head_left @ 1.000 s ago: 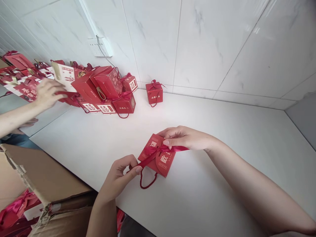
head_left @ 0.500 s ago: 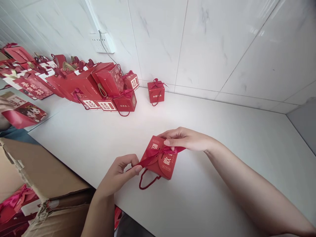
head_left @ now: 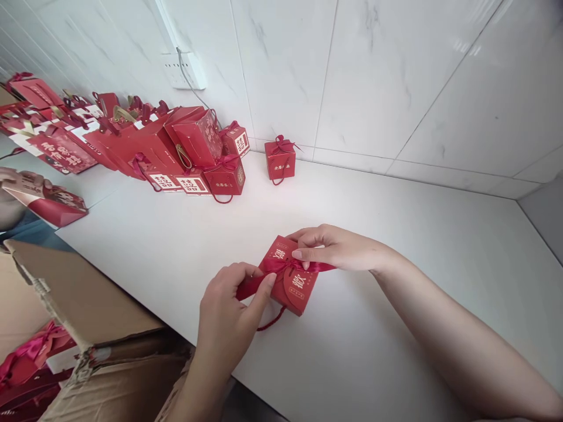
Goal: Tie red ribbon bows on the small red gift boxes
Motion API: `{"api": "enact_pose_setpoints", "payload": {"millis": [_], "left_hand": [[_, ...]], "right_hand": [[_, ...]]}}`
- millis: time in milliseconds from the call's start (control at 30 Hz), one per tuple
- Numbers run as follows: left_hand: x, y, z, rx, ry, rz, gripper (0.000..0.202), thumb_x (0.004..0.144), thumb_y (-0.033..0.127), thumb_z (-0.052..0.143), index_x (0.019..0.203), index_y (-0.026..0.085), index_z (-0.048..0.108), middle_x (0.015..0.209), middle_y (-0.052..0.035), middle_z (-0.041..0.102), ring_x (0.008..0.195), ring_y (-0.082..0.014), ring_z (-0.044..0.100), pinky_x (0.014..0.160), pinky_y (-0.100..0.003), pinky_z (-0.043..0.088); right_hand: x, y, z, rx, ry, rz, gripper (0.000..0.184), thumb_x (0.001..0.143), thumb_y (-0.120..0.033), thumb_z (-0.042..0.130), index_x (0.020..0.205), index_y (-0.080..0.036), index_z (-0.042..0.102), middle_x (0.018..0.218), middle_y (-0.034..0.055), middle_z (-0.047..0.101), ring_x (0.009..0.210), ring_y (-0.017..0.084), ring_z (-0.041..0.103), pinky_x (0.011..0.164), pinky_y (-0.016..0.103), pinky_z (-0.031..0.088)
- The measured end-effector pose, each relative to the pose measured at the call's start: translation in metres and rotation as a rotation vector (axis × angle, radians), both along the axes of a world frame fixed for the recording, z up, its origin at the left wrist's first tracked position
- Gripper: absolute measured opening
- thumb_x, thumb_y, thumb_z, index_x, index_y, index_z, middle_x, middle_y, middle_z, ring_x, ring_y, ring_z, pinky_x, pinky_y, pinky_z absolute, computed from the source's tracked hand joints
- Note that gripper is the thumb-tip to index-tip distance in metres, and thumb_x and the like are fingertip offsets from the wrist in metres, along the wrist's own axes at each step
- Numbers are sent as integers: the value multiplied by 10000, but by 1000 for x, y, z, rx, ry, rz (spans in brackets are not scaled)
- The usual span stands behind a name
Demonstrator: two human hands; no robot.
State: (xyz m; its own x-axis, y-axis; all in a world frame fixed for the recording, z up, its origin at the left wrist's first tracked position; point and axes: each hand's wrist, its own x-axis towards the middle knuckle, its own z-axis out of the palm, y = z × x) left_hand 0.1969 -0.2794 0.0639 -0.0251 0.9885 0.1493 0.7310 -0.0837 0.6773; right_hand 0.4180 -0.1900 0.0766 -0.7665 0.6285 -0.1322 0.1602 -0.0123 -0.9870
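Right hand [head_left: 329, 246]: grip narrow on the ribbon [head_left: 324, 267], apparently bracing the red box [head_left: 299, 288], frame centre, against slipping on the bench [head_left: 387, 223]. Left hand [head_left: 226, 305]: around the ribbon's other tail, closure unclear. Upper left: grouped gift boxes [head_left: 197, 138].

At the lower centre of the frame, a beribboned red rectangular paper box [head_left: 294, 291] bears a large pale 歡. At upper centre, a small cube-shaped red paper box [head_left: 280, 159] reads 安居 and 业, the character between partly hidden. Left of that, red-and-white paper boxes [head_left: 194, 185] show 囍; other lettering is illegible.
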Motion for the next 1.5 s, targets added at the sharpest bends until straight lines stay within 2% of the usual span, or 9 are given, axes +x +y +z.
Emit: {"api": "enact_pose_setpoints", "payload": {"millis": [167, 400, 767, 867, 1000, 1100, 1267, 1400, 1500], "left_hand": [[5, 10, -1, 118, 90, -92, 238, 861, 376, 622, 687, 215, 619, 692, 4, 600, 679, -159, 521, 678, -324, 427], [1, 15, -12, 372, 43, -186, 77, 841, 210, 672, 769, 227, 650, 751, 12, 630, 738, -147, 549, 733, -328, 435], [-14, 26, -17, 817, 241, -477, 209, 747, 54, 725, 866, 201, 638, 718, 11, 658, 674, -131, 553, 666, -296, 432], [-15, 25, -16, 741, 254, -449, 171, 755, 93, 732, 822, 207, 624, 687, 23, 633, 642, -125, 538, 647, -301, 405], [-15, 17, -13, 386, 69, -376, 187, 784, 186, 724, 722, 192, 547, 705, 3, 561, 673, -134, 510, 633, -295, 427], [-18, 12, -15, 269, -63, -384, 162, 813, 166, 693, 732, 193, 555, 748, -8, 571, 704, -131, 527, 617, -265, 459], [-27, 15, -14, 356, -75, -320, 132, 793, 125, 706, 754, 209, 612, 687, 12, 612, 642, -127, 523, 613, -278, 458], [-32, 26, -12, 407, -37, -323, 128, 805, 132, 692, 731, 215, 628, 671, 14, 623, 633, -127, 545, 611, -292, 447], [-38, 34, -15, 644, 149, -407, 163, 764, 90, 717, 753, 228, 632, 652, 29, 645, 638, -130, 564, 657, -316, 431]], "right_hand": [[0, -1, 1, 15, -21, -11, 335, 923, -375, 554, 666, -160, 553, 1047, 43, 614, 761, 123, 533, 668, 257, 429], [0, 1, 0, -7, -3, -17, 332, 921, -366, 564, 661, -161, 562, 1053, 29, 632, 732, 105, 529, 640, 239, 419], [4, 9, -11, -93, 52, -29, 337, 889, -395, 630, 661, -148, 597, 1288, 62, 600, 841, 132, 602, 686, 255, 472], [4, 8, -10, -135, 52, -20, 326, 880, -439, 637, 734, -148, 657, 1257, 71, 623, 894, 163, 629, 736, 275, 495], [5, 7, -6, -220, 38, 22, 421, 895, -506, 595, 1139, -170, 667, 1158, 92, 673, 1006, 219, 640, 855, 338, 505], [5, 7, -6, -171, 39, 35, 375, 874, -495, 628, 1038, -162, 683, 1133, 79, 671, 925, 187, 637, 798, 310, 507], [6, 7, -2, -41, 23, 18, 288, 882, -428, 632, 749, -172, 636, 1272, 48, 598, 974, 180, 606, 802, 293, 486], [8, 6, 3, 61, -34, -17, 275, 883, -391, 628, 706, -181, 631, 1349, 35, 539, 1081, 204, 581, 882, 304, 464], [8, 7, 1, 86, -38, -13, 256, 885, -365, 622, 703, -185, 635, 1349, 38, 537, 1101, 216, 580, 886, 319, 469]]}}
